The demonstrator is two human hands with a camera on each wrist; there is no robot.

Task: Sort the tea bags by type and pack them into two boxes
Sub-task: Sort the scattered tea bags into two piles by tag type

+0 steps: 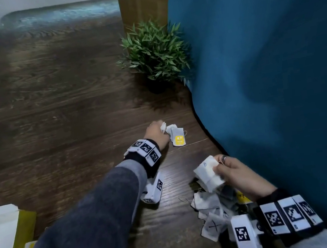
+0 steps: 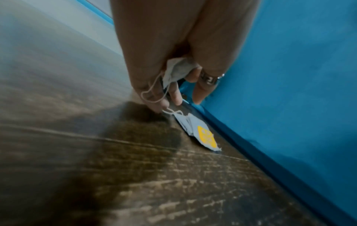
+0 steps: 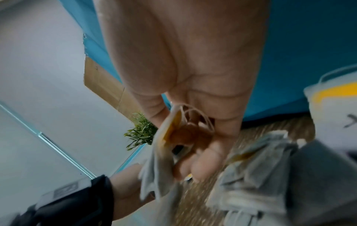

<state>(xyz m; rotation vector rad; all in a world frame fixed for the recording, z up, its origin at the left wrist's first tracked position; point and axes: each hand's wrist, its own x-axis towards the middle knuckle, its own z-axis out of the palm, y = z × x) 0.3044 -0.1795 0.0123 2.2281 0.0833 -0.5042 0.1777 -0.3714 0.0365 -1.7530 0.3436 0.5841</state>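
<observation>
My left hand [image 1: 156,133] reaches far over the dark wooden table [image 1: 58,102] and pinches a crumpled white tea bag [image 2: 176,69] between thumb and fingers, its string looped over a finger. Just beyond it lies a small group of tea bags with a yellow tag [image 1: 177,137], also seen in the left wrist view as tea bags with a yellow tag [image 2: 201,133] flat on the wood. My right hand [image 1: 232,174] grips a bunch of white tea bags [image 1: 208,173] above a loose pile of tea bags [image 1: 212,210] near the table's front right. In the right wrist view the held tea bags [image 3: 162,146] hang blurred from curled fingers.
A small potted green plant [image 1: 153,54] stands at the table's right edge. A blue fabric surface [image 1: 266,64] borders the table on the right. A white and yellow box [image 1: 6,234] sits at the front left. A brown panel [image 1: 143,0] rises behind the plant.
</observation>
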